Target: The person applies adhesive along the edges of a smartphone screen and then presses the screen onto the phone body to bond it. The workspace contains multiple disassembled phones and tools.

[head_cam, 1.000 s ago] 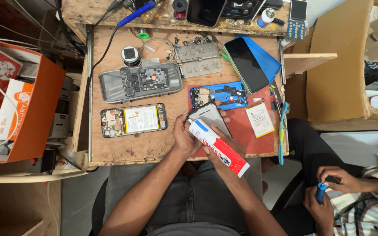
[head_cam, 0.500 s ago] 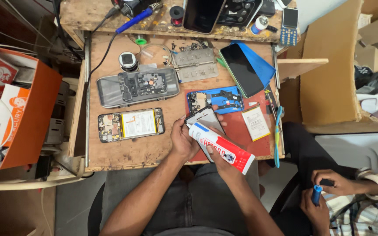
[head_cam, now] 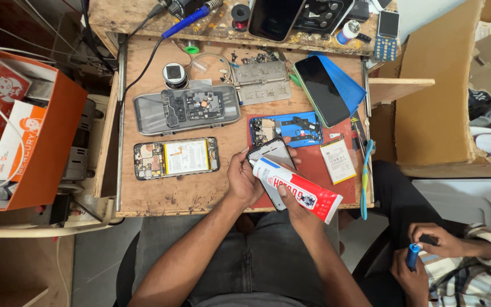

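Note:
My left hand (head_cam: 243, 179) grips the left edge of a grey phone frame (head_cam: 269, 152) held just above the wooden workbench (head_cam: 183, 193). My right hand (head_cam: 291, 203) squeezes a white and red glue tube (head_cam: 299, 189), its nozzle touching the frame's left edge. Directly behind them lies a blue opened phone body (head_cam: 291, 128) on a red mat (head_cam: 319, 170). An opened phone with a white battery (head_cam: 176, 157) lies to the left.
A grey phone shell with a circuit board (head_cam: 186, 108), a metal plate (head_cam: 262, 83), a dark-screened phone on a blue pad (head_cam: 322, 91) and a loose battery (head_cam: 337, 160) cover the bench. An orange box (head_cam: 35, 131) stands left. Another person's hands (head_cam: 427, 250) hold a blue tool at lower right.
The view shifted slightly; my hands with the frame and glue tube have stayed near the bench's front edge, with the nozzle kept against the frame.

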